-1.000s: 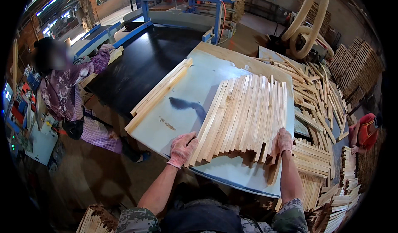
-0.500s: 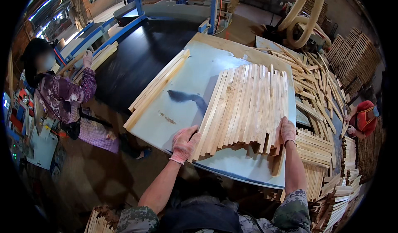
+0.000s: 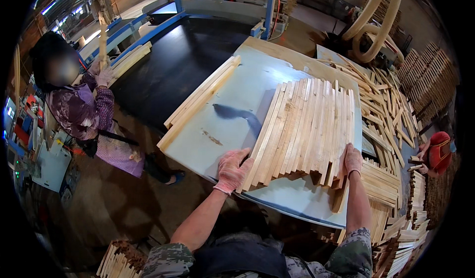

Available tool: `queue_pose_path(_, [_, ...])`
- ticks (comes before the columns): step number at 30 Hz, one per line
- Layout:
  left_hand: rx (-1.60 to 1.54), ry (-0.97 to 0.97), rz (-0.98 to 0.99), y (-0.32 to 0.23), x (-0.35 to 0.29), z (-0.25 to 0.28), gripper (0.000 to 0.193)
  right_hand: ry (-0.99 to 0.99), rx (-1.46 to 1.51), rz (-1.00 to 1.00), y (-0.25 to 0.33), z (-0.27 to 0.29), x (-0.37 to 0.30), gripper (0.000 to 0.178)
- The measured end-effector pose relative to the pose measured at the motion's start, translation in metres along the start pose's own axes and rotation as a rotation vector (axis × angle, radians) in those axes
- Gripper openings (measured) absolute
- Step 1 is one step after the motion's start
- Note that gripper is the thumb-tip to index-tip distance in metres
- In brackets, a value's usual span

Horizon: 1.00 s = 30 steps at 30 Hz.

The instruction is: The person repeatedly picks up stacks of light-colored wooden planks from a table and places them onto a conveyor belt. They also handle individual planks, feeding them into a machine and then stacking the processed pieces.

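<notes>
A side-by-side row of pale wooden strips [image 3: 302, 129] lies on a light, smooth-topped table [image 3: 198, 151], its near ends uneven. My left hand [image 3: 233, 170], in a pinkish knit glove, grips the row's near left edge, thumb against the outermost strip. At the near right edge my right hand [image 3: 353, 160], gloved alike, has its fingers curled against the outer strips, so the row sits between both hands. One shorter strip [image 3: 340, 199] juts toward me below the right hand. The undersides of my fingers are partly hidden.
A few strips [image 3: 200, 97] lie along the table's left edge, beside a black belt [image 3: 173, 60] leading to a blue-framed machine [image 3: 269, 10]. At left a co-worker [image 3: 81, 104] holds a wooden piece. Loose strips [image 3: 381, 100] are heaped at right, near another person [image 3: 438, 151].
My view has turned slightly left, so the table appears farther right. Both my hands stay at the row's edges. The left co-worker now holds a wooden piece upright, with both hands together.
</notes>
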State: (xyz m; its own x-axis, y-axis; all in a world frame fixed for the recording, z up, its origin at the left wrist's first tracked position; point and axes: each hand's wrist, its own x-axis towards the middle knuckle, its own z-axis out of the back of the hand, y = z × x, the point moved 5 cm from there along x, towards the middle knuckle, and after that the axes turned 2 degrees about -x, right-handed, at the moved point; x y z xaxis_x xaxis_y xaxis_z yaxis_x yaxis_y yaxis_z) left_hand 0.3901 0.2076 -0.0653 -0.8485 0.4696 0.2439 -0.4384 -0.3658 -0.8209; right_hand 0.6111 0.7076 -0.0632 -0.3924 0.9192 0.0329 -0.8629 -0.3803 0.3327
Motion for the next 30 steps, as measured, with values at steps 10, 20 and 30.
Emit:
queue_pose_path(10, [0.071, -0.002, -0.059, 0.005, 0.002, 0.000, 0.045, 0.025, -0.043, 0.013, 0.011, 0.004, -0.004, 0.076])
queue_pose_path(20, [0.031, 0.055, -0.011, 0.010, 0.003, -0.003, 0.052, 0.010, -0.016, -0.053, 0.013, 0.008, -0.010, 0.077])
queue_pose_path(30, [0.041, 0.092, -0.005, 0.008, 0.005, -0.004, 0.054, 0.028, 0.013, 0.002, 0.002, -0.001, 0.000, 0.075])
